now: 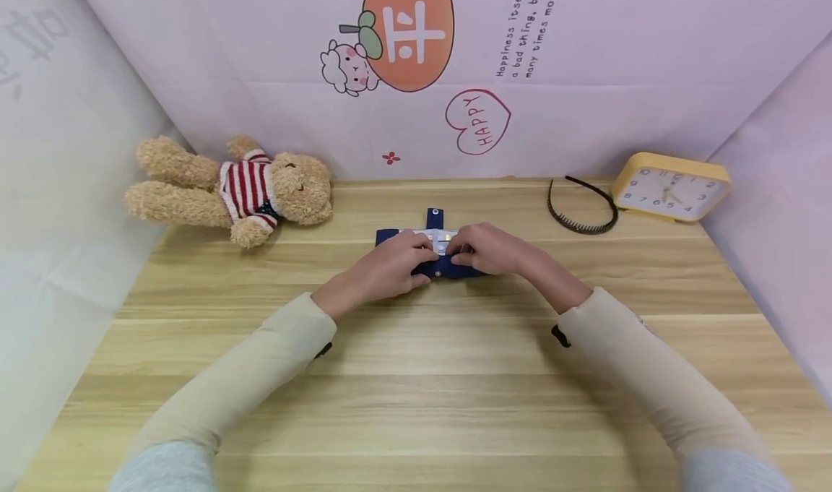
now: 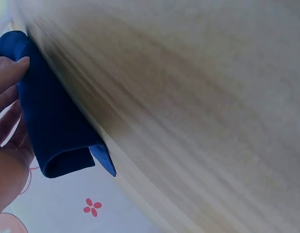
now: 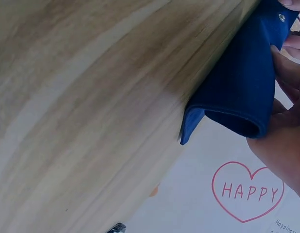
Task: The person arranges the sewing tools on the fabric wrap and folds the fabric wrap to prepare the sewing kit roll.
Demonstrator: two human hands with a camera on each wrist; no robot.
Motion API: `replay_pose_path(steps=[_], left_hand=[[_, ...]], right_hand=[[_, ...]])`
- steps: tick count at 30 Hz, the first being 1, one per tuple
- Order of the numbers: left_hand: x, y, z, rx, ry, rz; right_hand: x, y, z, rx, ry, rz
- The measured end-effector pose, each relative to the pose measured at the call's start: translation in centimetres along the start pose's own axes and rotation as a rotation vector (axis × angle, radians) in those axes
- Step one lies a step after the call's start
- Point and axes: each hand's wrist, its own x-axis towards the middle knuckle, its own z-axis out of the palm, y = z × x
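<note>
An opened navy blue snap case (image 1: 448, 266) lies near the back of the table, its strap with a metal snap pointing to the wall. Inside it shows a pale lining with small shiny pieces, too small to make out. My left hand (image 1: 393, 264) holds the near flap at the left, thumb in front and fingers over the inside. In the left wrist view its thumb (image 2: 16, 70) presses the rolled flap. At the right half, my right hand (image 1: 490, 250) has bent fingers over the inside. What its fingertips touch is partly hidden, though its thumb (image 3: 286, 68) meets the flap's edge.
A teddy bear (image 1: 250, 188) in a striped top lies at the back left. To the right are a dark toothed headband (image 1: 588, 226) and a yellow-framed clock (image 1: 672, 187). Printed white cloth (image 1: 260, 58) hangs behind the wooden table (image 1: 416, 376).
</note>
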Motion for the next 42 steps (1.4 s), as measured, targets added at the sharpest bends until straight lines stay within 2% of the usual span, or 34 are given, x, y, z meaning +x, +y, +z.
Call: replay_pose_path(steps=[5,9,14,17,20,23,30,33,38,42], left_hand=[[0.4,-0.2,0.1,0.033,0.002,-0.006],[0.7,-0.3,-0.2,0.025,-0.031,-0.045],[1.3,-0.7,-0.6,-0.071,-0.095,-0.125],[1.6,-1.2,-0.6,-0.147,-0.107,-0.156],[1.6,-1.6,-0.4,-0.202,-0.082,-0.164],[1.5,-2.0,-0.2,-0.214,-0.030,-0.152],[1.1,-2.1,0.1,-0.144,0.101,-0.065],[1.1,-2.1,0.0,-0.137,0.113,-0.072],[1.3,-2.3,0.0,-0.131,0.099,-0.129],[1.5,-2.5,0.0,-0.111,0.111,-0.123]], right_hand=[[-0.2,-0.1,-0.1,0.004,0.014,0.042],[-0.5,-0.5,-0.2,0.026,0.055,0.047],[-0.2,-0.3,0.0,-0.055,0.075,-0.015],[0.2,-0.1,0.2,-0.089,0.085,-0.027],[0.5,0.2,0.2,-0.086,0.089,-0.027],[0.8,0.5,0.0,-0.060,0.075,-0.024],[1.0,0.6,-0.5,-0.025,0.047,0.030],[1.0,0.4,-0.5,-0.041,0.071,0.044],[1.3,0.0,-0.3,-0.059,0.130,0.051],[1.6,0.0,-0.2,-0.048,0.140,0.071]])
